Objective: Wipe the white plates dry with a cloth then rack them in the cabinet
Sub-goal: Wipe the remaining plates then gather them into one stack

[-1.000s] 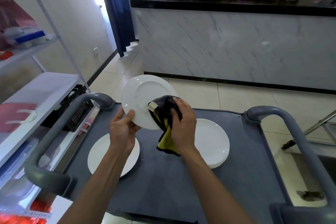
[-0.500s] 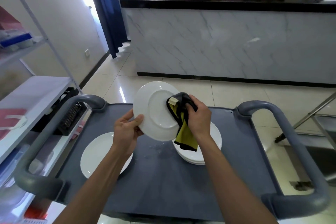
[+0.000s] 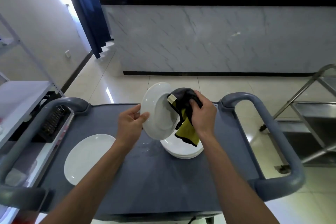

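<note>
As the right hand (image 3: 203,112) bunches the cloth (image 3: 183,114) in curled fingers and presses it into the plate (image 3: 156,112), that plate has swung round since a second ago: then its face was nearly flat toward the camera, now it stands almost on edge, rim pointing up and away. The left hand (image 3: 131,123) pinches the near rim, thumb on the side facing us, fingers curled behind. By my reading that tilt means the wiping is working across the plate's hollow, and this plate is close to dry but not yet ready for racking.

Just under the right hand, the cloth's yellow tail hangs over the stack (image 3: 181,151) of plates still to be wiped. Below and to the outside of the left hand lies a single plate (image 3: 87,158), flat on the grey surface (image 3: 154,183), well apart from the stack. Water spots show on the surface between both hands. No cabinet is in sight from here.
</note>
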Tool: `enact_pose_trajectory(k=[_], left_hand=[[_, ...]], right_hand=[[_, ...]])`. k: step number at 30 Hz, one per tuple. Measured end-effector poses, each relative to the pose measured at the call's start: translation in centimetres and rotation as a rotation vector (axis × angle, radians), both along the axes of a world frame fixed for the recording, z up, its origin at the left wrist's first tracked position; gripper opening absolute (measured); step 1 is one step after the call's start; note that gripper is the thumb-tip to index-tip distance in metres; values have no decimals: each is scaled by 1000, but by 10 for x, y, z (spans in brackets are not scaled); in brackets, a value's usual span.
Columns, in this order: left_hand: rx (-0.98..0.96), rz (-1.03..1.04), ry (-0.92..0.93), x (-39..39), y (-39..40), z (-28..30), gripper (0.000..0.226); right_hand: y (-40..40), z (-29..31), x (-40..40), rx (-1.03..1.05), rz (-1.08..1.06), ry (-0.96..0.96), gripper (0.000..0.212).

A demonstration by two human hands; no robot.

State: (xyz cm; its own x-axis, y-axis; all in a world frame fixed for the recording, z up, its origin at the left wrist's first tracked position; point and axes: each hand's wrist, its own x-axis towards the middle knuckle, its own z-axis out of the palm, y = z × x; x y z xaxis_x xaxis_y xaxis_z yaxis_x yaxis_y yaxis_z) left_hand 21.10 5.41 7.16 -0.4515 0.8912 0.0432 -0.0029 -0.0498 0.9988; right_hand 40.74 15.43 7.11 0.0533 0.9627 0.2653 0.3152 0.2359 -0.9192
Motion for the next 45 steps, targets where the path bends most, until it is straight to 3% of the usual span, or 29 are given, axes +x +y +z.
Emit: enact_pose_trajectory(k=[8, 15, 20, 27, 34, 45], left_hand=[[-4, -32, 417, 14, 23, -6, 32], [-43, -217, 822, 26, 50, -24, 30], [75, -279, 1165, 44, 54, -36, 30], [244, -329, 1421, 59, 49, -51, 43], [347, -486, 1450, 56, 36, -84, 47], [219, -589, 1493, 41, 22, -130, 48]], right_hand=[[-15, 0, 40, -58, -82, 65, 38], [-36, -4, 68, -63, -164, 43, 38], [-40, -9, 86, -52, -220, 29, 38], [-41, -13, 105, -41, -308, 10, 38], [-45, -20, 109, -81, -292, 15, 38], [-47, -45, 92, -161, -229, -15, 38]])
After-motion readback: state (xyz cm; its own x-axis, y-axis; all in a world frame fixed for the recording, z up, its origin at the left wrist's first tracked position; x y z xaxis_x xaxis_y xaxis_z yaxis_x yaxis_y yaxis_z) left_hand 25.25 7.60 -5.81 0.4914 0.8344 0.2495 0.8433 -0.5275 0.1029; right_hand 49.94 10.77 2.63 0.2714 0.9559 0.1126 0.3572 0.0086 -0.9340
